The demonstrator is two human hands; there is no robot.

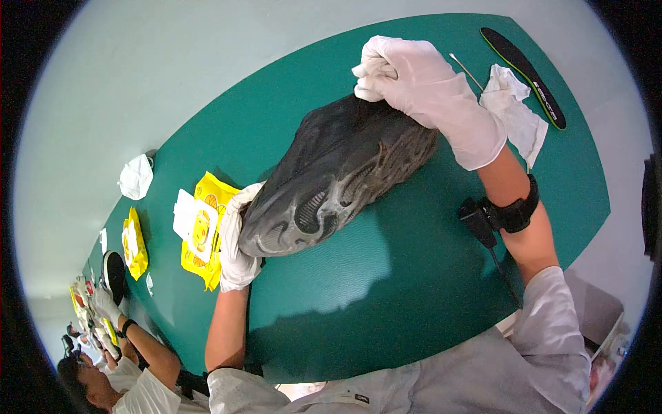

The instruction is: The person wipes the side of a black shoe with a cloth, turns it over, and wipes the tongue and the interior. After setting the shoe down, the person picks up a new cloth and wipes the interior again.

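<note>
A dark, sheer bag [310, 138] hangs slantwise above the green table, with a shoe [310, 214] inside it. The shoe's grey, ridged sole pattern shows through the thin fabric. My left hand [238, 241], in a white glove, is wrapped around the lower left end of the bagged shoe. Up at the bag's other end, my right hand [414, 76], also gloved in white, has its fingers closed on the bag's gathered edge. Right beside my left hand lies a yellow wipes pack [200, 231] with its white lid up.
On the green table [317, 324], a black insole [524, 76], crumpled white wipes [514, 114] and a cotton swab [467, 72] lie at the far right. A white mask [136, 177] and a second wipes pack [134, 241] are to the left, near a co-worker's gloved hand [107, 306] at a dark shoe [114, 277].
</note>
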